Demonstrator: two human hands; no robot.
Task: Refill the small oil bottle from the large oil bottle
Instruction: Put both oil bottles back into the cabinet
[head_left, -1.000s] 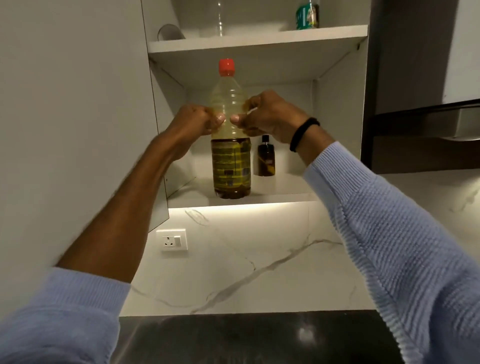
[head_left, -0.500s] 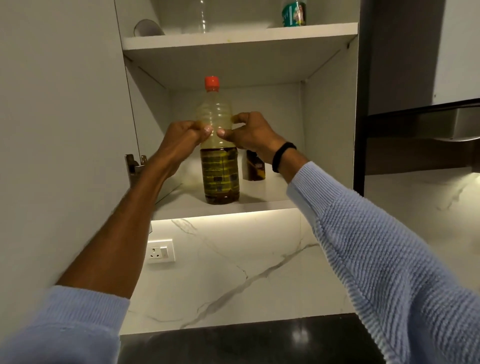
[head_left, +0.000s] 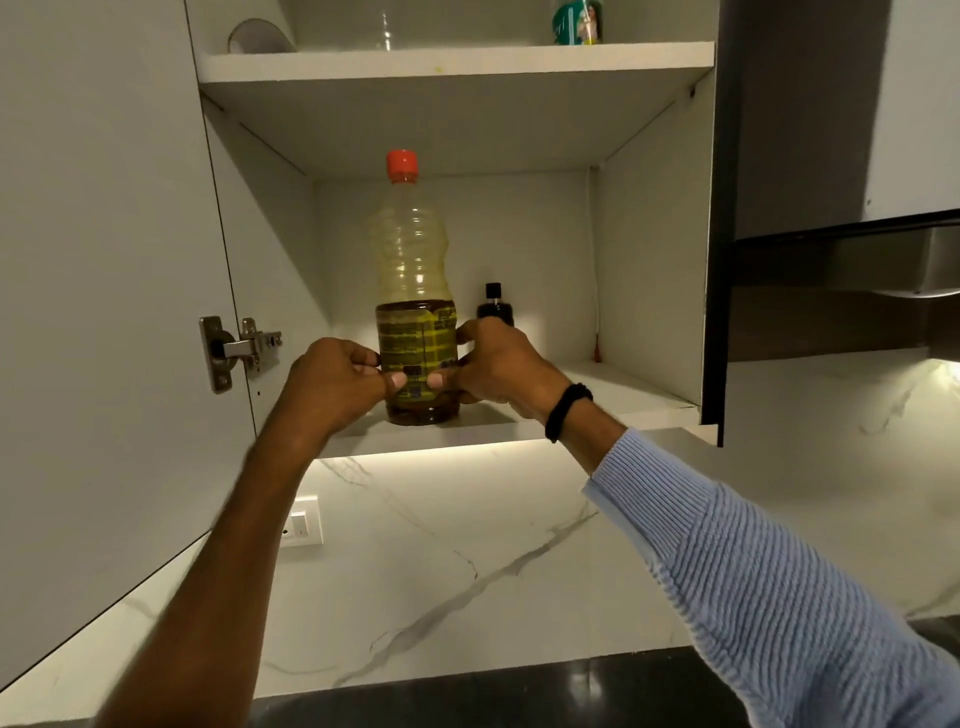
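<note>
Wall cabinet's bottom shelf (head_left: 613, 387) is right under the large oil bottle (head_left: 413, 249), which is upright with its red cap on. Left hand (head_left: 332, 384) and right hand (head_left: 498, 369) both grip its labelled lower half, one on each side. Small dark oil bottle (head_left: 494, 304) is just behind it on the right.

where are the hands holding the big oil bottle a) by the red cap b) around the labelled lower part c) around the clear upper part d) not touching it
B: the left hand and the right hand both grip the large oil bottle around its labelled lower part, near the base, and the red cap is untouched.
</note>
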